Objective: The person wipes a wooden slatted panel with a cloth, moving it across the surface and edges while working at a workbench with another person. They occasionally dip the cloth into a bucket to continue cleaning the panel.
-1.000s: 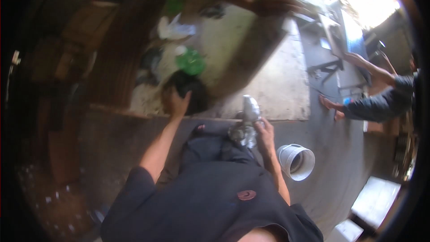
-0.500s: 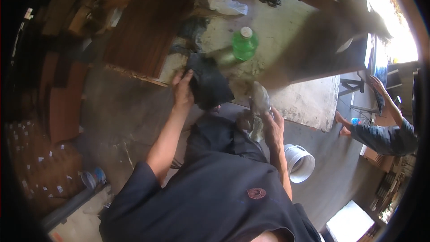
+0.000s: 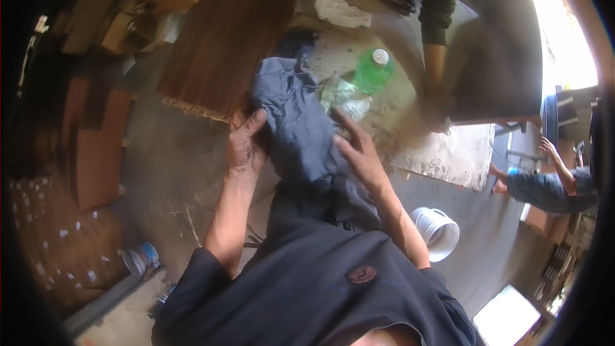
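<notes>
A dark blue cloth (image 3: 296, 122) hangs from the dusty worktop (image 3: 442, 154) down toward my lap. My left hand (image 3: 245, 146) grips its left edge, thumb on top of the fabric. My right hand (image 3: 360, 154) lies flat on the cloth's right side with its fingers spread, the fingertips close to a crumpled clear plastic bottle (image 3: 343, 95). Just beyond that stands a green bottle (image 3: 373, 72) with a white cap.
A brown wood panel (image 3: 227, 32) lies left of the cloth. A white rag (image 3: 339, 9) sits at the back. Another person's forearm (image 3: 434, 70) leans on the worktop. A white bucket (image 3: 439, 232) stands on the floor at my right; a second person (image 3: 544, 186) crouches beyond it.
My left hand has drawn the dark cloth off the worktop toward me. My right hand has let go of the clear bottle and moved onto the cloth.
</notes>
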`<action>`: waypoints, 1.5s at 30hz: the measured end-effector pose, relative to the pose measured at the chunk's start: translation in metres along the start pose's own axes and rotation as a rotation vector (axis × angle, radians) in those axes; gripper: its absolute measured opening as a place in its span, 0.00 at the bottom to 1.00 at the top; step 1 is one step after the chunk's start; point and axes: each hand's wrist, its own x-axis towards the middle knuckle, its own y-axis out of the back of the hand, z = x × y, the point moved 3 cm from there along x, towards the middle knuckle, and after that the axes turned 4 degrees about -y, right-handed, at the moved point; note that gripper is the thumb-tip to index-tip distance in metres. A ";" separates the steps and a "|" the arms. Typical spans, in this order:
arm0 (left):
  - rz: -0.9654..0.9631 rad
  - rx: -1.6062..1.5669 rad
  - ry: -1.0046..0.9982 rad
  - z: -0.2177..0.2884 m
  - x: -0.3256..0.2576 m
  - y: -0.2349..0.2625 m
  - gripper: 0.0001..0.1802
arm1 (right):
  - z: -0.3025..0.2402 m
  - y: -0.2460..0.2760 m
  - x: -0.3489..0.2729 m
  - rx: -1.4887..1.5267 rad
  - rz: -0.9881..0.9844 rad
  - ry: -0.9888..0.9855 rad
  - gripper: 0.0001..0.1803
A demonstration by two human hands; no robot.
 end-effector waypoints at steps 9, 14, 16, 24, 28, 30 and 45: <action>-0.336 0.262 0.375 -0.122 -0.005 -0.068 0.18 | 0.052 0.018 -0.090 1.369 0.522 -0.493 0.29; -0.283 0.401 0.514 -0.189 -0.029 -0.050 0.23 | 0.046 0.038 -0.139 0.954 0.947 -0.559 0.14; -0.333 0.523 0.452 -0.205 -0.044 -0.050 0.28 | 0.040 0.044 -0.152 0.824 1.032 -0.557 0.14; -0.460 -0.417 1.092 -0.234 -0.106 -0.119 0.37 | -0.003 0.051 -0.200 -0.406 0.515 -0.112 0.28; -0.490 -0.380 0.971 -0.226 -0.138 -0.133 0.42 | -0.014 0.071 -0.246 -0.156 0.482 -0.163 0.30; -0.445 -0.672 1.085 -0.239 -0.153 -0.116 0.41 | 0.007 0.073 -0.270 0.228 0.584 -0.315 0.28; -0.633 -0.255 1.008 -0.245 -0.268 -0.176 0.42 | 0.088 0.108 -0.384 0.877 0.936 -0.418 0.37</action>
